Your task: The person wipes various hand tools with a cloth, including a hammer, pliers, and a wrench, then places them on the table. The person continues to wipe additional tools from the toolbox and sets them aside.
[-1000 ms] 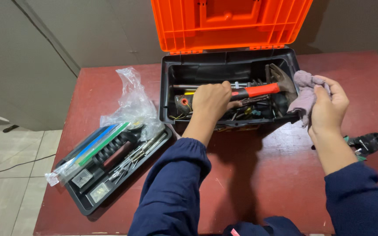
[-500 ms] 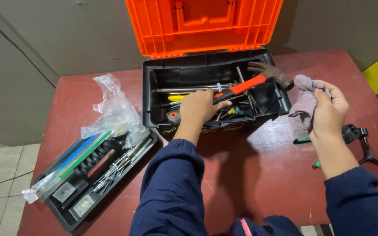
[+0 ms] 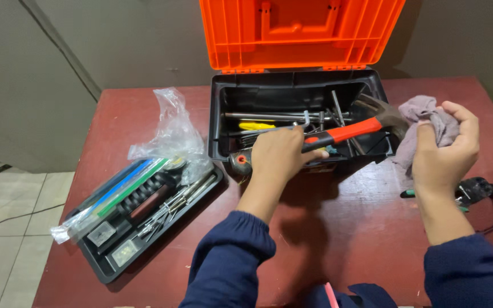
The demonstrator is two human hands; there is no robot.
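Hammer (image 3: 354, 130) — it has a red and black handle and sits in the middle of the frame, lifted over the open black toolbox (image 3: 219, 122). The left hand (image 3: 281, 155) is wrapped around the handle end, so most of the grip is hidden under the fingers. The grey metal head points to the right, close to the cloth (image 3: 429, 117). The right hand (image 3: 446, 151), at the right of the frame, is bunched around that grey cloth, and part of the cloth is tucked out of sight inside the fist. The orange lid (image 3: 300, 31) stands up at the top and is cut off by the frame edge. Inside the box the tools are a dark jumble — hard to tell apart. A black tray (image 3: 138, 225) with small tools lies at lower left, with a clear plastic bag (image 3: 172, 131) partly over it. A dark metal tool (image 3: 477, 191) at the right edge is cut off
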